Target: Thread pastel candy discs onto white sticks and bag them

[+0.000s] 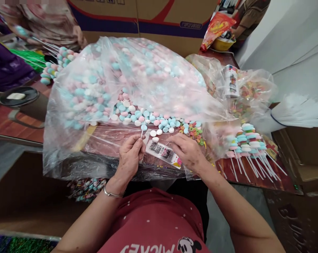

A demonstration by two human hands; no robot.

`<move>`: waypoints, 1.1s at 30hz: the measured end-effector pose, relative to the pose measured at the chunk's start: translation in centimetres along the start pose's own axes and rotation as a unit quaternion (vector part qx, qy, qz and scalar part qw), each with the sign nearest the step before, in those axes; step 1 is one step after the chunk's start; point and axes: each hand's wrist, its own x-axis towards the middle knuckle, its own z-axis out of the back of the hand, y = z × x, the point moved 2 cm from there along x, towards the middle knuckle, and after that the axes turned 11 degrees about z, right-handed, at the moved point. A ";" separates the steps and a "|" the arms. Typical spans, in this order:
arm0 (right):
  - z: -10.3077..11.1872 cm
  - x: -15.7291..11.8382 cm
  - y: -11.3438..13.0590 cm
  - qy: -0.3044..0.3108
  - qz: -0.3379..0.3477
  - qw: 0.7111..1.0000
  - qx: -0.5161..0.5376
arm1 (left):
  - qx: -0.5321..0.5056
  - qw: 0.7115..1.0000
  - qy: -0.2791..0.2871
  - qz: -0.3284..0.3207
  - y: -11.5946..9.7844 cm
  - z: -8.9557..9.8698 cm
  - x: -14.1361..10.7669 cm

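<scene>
My left hand (132,153) is closed around a thin white lollipop stick (141,134), with a blue marshmallow (144,127) at its upper end. To the right, my right hand (187,151) hovers over a small printed packet (163,154), its fingers loosely bent and apart, with nothing visible between them. A few loose white marshmallows (153,133) lie between the two hands. Beyond them, pink, blue and white marshmallows (145,114) spill from a large clear plastic bag (159,77). Colourful ring-shaped candies (196,134) lie just past my right hand.
Finished marshmallow skewers (250,144) lie at the right, below a bundle of white sticks (298,110). A printed can (231,81) stands behind them. At left are a dark mug (27,105) and an open cardboard box (24,196). Another person (48,24) is at the far left.
</scene>
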 end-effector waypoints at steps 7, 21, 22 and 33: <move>-5.1 5.5 -0.4 0.189 0.130 0.951 -0.206 | 0.004 1.000 0.026 0.001 1.3 1.0 0.9; -1.2 -1.3 -5.5 0.121 -0.007 0.974 -0.189 | 0.072 0.995 0.073 -0.005 1.8 1.4 1.1; -1.0 -1.5 -5.7 0.112 -0.023 0.977 -0.182 | 0.073 0.994 0.076 -0.005 1.7 1.4 1.1; -1.3 0.2 -4.8 0.130 0.014 0.979 -0.153 | 0.100 0.991 0.093 0.007 1.4 1.2 0.8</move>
